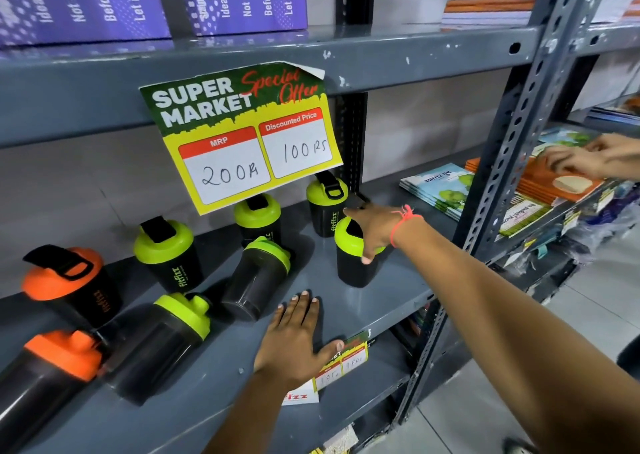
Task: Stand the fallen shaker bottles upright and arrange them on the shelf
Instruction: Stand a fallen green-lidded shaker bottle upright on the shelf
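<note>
Black shaker bottles with green or orange lids stand and lie on a grey metal shelf [381, 301]. My right hand [372, 228] grips the lid of an upright green-lidded bottle [353, 266] at the right. My left hand [294, 336] rests flat, fingers apart, on the shelf's front. Three bottles lie on their sides: a green-lidded one [254, 277] in the middle, another green-lidded one [162, 342] front left, and an orange-lidded one [45, 381] at far left. Upright stand three green-lidded bottles [169, 256] [258, 218] [325, 207] and an orange-lidded one [74, 287].
A yellow and green price sign [242, 135] hangs from the shelf above, over the back bottles. A grey perforated upright [512, 155] bounds the shelf on the right. Books [440, 190] lie beyond it, where another person's hands [581, 159] are at work. A small price tag [341, 360] sits on the front edge.
</note>
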Demonstrator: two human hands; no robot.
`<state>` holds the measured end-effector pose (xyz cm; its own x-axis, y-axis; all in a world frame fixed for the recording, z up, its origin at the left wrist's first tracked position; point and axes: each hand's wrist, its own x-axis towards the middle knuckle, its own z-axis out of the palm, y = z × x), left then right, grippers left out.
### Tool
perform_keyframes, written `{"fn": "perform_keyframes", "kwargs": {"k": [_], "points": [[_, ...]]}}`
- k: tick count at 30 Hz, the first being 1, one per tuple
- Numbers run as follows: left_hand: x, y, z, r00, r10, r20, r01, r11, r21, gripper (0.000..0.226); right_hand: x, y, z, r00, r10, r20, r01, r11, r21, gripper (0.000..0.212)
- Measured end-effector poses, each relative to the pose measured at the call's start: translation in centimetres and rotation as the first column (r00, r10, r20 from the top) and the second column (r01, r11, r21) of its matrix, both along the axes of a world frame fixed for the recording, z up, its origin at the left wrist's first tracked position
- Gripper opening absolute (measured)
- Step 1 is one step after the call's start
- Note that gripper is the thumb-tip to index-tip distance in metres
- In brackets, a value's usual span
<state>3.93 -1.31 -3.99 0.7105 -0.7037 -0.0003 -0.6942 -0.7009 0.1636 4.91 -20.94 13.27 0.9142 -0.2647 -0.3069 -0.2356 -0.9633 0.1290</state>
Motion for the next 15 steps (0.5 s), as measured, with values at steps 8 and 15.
{"fn": "perform_keyframes", "kwargs": {"k": [8,15], "points": [[-0.1,0.0,-0.1,1.000,0.010,0.009,-0.010,1.000,-0.012,0.084,0.2,0.4,-1.1,0.975,-0.039,0.221,0.069,0.989,-0.131,0.080],[0.0,0.1,-0.3,1.000,0.008,0.021,-0.008,1.000,-0.017,0.085,0.2,0.4,1.8,0.998,0.063,0.000,-0.063,0.995,-0.076,0.081]]}}
